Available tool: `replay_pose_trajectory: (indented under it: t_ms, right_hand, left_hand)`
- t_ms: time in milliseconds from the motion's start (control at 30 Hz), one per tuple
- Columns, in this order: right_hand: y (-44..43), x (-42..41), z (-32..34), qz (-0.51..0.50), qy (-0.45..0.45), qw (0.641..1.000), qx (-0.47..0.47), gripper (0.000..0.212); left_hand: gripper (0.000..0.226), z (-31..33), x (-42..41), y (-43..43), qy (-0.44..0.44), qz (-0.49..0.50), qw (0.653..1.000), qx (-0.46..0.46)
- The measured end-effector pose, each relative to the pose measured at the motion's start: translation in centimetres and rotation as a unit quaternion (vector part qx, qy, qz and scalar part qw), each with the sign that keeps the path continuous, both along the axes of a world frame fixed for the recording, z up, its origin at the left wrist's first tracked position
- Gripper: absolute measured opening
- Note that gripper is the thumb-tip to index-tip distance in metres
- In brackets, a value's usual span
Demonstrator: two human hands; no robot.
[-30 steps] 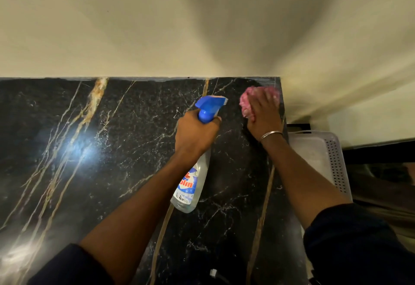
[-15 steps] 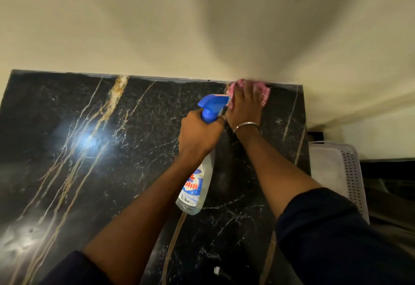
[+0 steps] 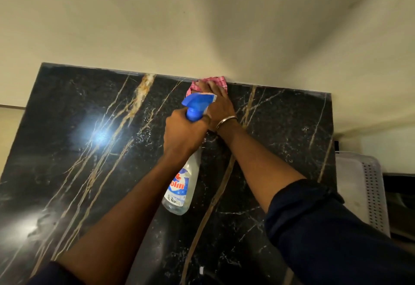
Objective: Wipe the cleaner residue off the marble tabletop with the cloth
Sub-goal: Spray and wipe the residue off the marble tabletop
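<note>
The right hand (image 3: 219,104) presses with flat fingers on the pink cloth (image 3: 219,81) at the tabletop (image 3: 89,104) edge, 12 o'clock. Beside it at 7 o'clock, the left hand (image 3: 182,134) grips the spray bottle (image 3: 182,190).

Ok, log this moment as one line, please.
phase: wiping | right hand: presses pink cloth on marble tabletop, far edge | left hand: grips spray bottle
</note>
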State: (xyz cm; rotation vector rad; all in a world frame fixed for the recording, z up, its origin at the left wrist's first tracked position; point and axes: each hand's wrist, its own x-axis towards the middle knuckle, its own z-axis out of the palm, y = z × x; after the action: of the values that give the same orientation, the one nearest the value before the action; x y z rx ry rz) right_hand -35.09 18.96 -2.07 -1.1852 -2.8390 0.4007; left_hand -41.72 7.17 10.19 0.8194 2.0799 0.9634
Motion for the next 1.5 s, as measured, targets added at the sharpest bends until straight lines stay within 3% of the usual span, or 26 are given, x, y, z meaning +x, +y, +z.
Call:
replay_pose_trajectory:
  t_ms: [100,400,600,700,800,833,900,967,1033,1133,1167,1333,1500]
  right_hand:
    - [0.9,3.8,0.2,-0.027,0.022,0.999,0.027,0.044]
    - [3.2,18.8,0.1,-0.169,-0.057,0.983,0.045,0.071]
    - [4.7,26.4,0.7,-0.304,-0.022,0.952,0.032,0.074]
    - [4.8,27.6,0.9,-0.381,0.077,0.921,-0.033,0.058]
    - [3.6,28.1,3.8,-0.456,0.277,0.841,-0.092,0.037]
    - [2.8,28.4,4.8,-0.490,0.350,0.788,-0.128,0.036]
    - [0.8,29.5,6.6,-0.535,0.499,0.642,-0.228,0.033]
    - [-1.8,30.6,7.1,-0.494,0.617,0.500,-0.353,0.028]
    - [-4.2,31.2,6.8,-0.443,0.674,0.414,-0.422,0.040]
    - [-6.7,31.2,6.1,-0.401,0.698,0.356,-0.475,0.094]
    - [-7.4,31.2,5.8,-0.389,0.704,0.344,-0.485,0.101]
    - [-9.4,31.3,5.7,-0.323,0.741,0.289,-0.513,0.074]
    - [-9.8,32.0,5.3,-0.323,0.743,0.274,-0.518,0.077]
  left_hand:
    - [0.021,-0.1,0.1,0.7,-0.011,-0.015,1.000,0.006]
    - [0.013,-0.3,3.6,2.5,-0.049,-0.102,0.993,0.034]
    - [0.011,0.1,7.1,3.1,-0.053,-0.132,0.989,0.045]
    - [0.010,0.2,8.7,2.8,-0.038,-0.147,0.987,0.047]
    - [0.012,0.3,9.8,2.3,-0.024,-0.150,0.988,0.033]
    - [0.012,0.3,10.2,2.1,-0.021,-0.156,0.987,0.027]
    - [0.012,0.5,11.3,1.5,-0.016,-0.184,0.982,0.022]
    - [0.015,0.5,12.3,1.0,-0.013,-0.208,0.978,0.024]
    - [0.018,0.9,13.6,0.5,-0.005,-0.217,0.976,0.017]
    - [0.027,1.5,15.3,0.0,0.001,-0.223,0.975,0.008]
    - [0.029,1.8,15.9,-0.2,0.006,-0.225,0.974,0.011]
    - [0.026,2.8,18.0,-1.4,0.036,-0.218,0.975,0.011]
    - [0.014,2.8,19.1,-2.8,0.020,-0.215,0.976,0.007]
